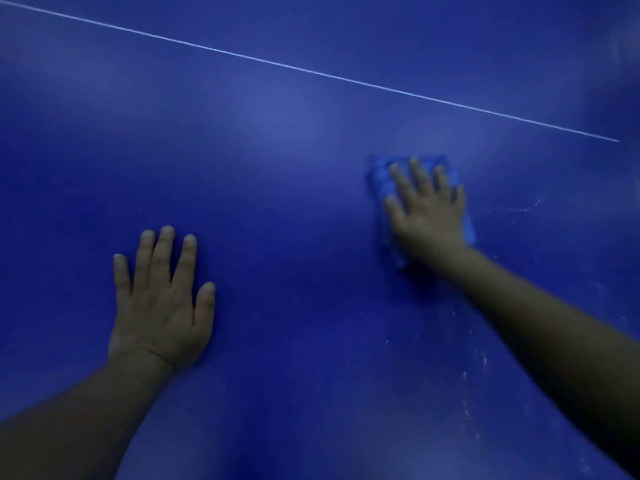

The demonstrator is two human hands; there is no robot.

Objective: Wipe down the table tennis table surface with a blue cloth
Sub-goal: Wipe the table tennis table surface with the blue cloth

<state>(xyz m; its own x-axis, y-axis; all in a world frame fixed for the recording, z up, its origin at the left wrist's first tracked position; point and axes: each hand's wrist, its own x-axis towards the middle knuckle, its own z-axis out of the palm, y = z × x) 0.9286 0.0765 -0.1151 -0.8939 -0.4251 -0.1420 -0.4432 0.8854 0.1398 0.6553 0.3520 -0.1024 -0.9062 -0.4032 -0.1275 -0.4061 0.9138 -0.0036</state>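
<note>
The blue table tennis table (pixel 284 174) fills the whole view. A folded blue cloth (pixel 379 178) lies flat on it at the right of centre. My right hand (pixel 427 209) presses down on the cloth with straight, spread fingers and covers most of it; this hand is blurred. My left hand (pixel 161 299) rests palm-down on the bare table at the lower left, fingers straight and slightly apart, well away from the cloth.
A thin white line (pixel 311 72) runs across the table from upper left to right, beyond both hands. Pale dusty specks and streaks (pixel 474 372) mark the surface under and beside my right forearm.
</note>
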